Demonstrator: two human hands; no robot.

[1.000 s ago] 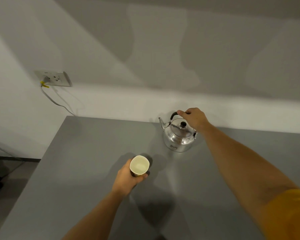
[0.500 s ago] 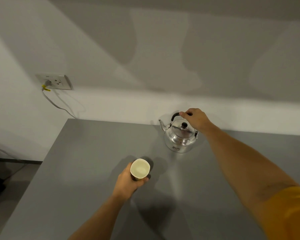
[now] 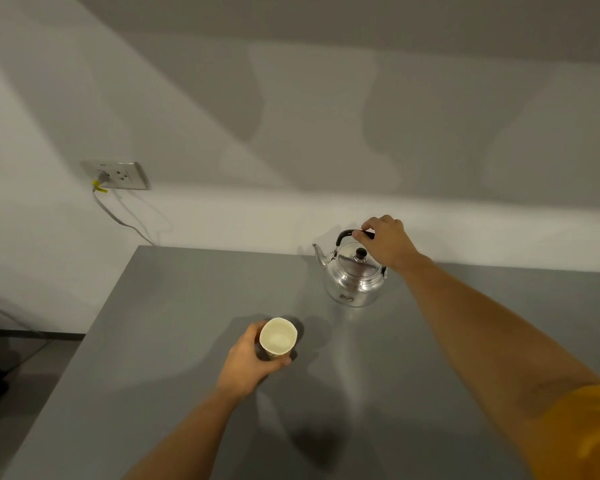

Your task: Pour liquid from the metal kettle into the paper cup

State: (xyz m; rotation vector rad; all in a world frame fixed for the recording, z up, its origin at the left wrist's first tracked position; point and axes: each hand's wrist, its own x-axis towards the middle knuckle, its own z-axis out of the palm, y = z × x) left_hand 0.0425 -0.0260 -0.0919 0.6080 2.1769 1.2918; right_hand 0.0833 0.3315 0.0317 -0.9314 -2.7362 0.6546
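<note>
A shiny metal kettle [image 3: 354, 278] with a black lid knob stands upright on the grey table [image 3: 174, 306], near the back edge, its spout pointing left. My right hand [image 3: 387, 242] is closed around its black arched handle from the right. A paper cup [image 3: 278, 339], white inside and dark outside, sits in front and to the left of the kettle. My left hand [image 3: 248, 362] wraps around the cup's side. The cup's mouth faces up, with only pale white visible inside.
The table's left edge drops to a dark floor [image 3: 11, 358]. A wall socket [image 3: 116, 174] with a grey cable plugged in sits on the white wall at the left, the cable running down behind the table's back corner.
The right hand's grip on the kettle handle has shifted slightly, with more of the black handle showing on the left. The cup and left hand stay put; the view tilted a little.
</note>
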